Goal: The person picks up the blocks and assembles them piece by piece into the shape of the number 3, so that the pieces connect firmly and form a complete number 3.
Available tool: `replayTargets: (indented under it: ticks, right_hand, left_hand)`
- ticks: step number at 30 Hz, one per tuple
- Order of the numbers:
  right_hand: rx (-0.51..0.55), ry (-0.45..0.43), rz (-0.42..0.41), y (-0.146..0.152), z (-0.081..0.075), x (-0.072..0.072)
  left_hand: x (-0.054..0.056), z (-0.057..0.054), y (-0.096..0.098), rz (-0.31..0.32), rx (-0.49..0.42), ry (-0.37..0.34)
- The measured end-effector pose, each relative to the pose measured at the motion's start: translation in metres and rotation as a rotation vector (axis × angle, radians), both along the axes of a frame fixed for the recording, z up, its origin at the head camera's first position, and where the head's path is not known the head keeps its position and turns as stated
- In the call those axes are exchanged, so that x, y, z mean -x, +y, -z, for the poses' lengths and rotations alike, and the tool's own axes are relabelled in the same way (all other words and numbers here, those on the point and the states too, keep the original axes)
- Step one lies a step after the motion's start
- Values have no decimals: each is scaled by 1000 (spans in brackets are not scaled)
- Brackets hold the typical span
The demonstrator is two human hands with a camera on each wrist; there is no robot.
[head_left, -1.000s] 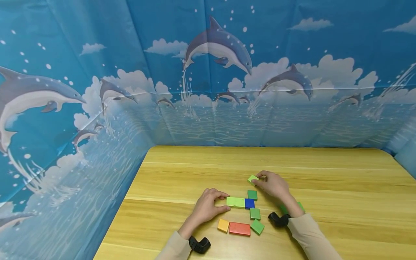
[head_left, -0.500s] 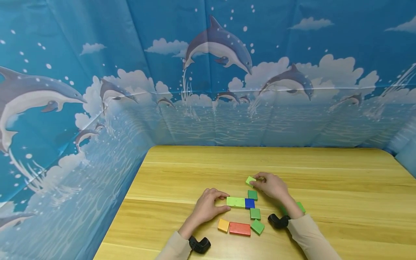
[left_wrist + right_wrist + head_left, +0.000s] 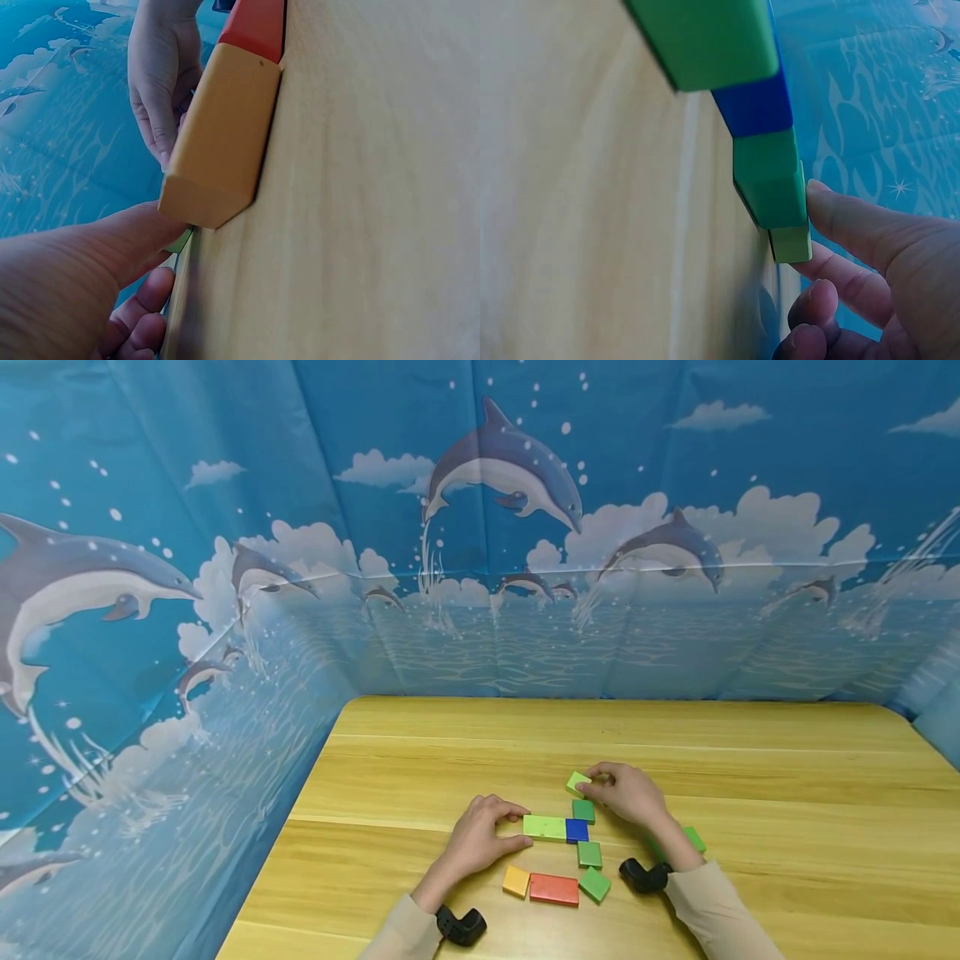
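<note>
My right hand (image 3: 626, 791) pinches a light green square block (image 3: 577, 783) between thumb and fingers, just beyond a dark green block (image 3: 582, 812). In the right wrist view this light green block (image 3: 791, 244) appears at the end of the row, beside my thumb. My left hand (image 3: 480, 837) holds the left end of a long light green block (image 3: 544, 827), index finger at the far corner and thumb at the near one. Against that block's right end lies a blue block (image 3: 577, 831). Another green block (image 3: 589, 854) is on the near side of the blue one.
Nearer the person, an orange block (image 3: 515, 881), a red block (image 3: 553, 889) and a tilted green block (image 3: 595, 885) form a row. More green (image 3: 694, 839) shows behind the right wrist. A dolphin-printed curtain (image 3: 480, 643) hangs beyond the wooden table (image 3: 420, 735).
The right hand has drawn the light green square block slightly left and nearer, toward the dark green block, turning it a little. My left hand and the other blocks stay put.
</note>
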State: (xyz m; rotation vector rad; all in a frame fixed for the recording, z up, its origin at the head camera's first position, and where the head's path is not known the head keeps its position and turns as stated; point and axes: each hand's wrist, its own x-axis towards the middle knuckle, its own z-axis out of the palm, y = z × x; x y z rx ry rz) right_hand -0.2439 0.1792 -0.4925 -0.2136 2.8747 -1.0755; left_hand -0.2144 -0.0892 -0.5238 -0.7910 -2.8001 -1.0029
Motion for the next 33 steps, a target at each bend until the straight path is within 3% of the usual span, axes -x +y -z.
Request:
replayTargets:
  ticks: [33]
  right_hand:
    - [21,-13,-17,1,2,2]
  left_hand:
    - [1,0,1,-5,-1,0]
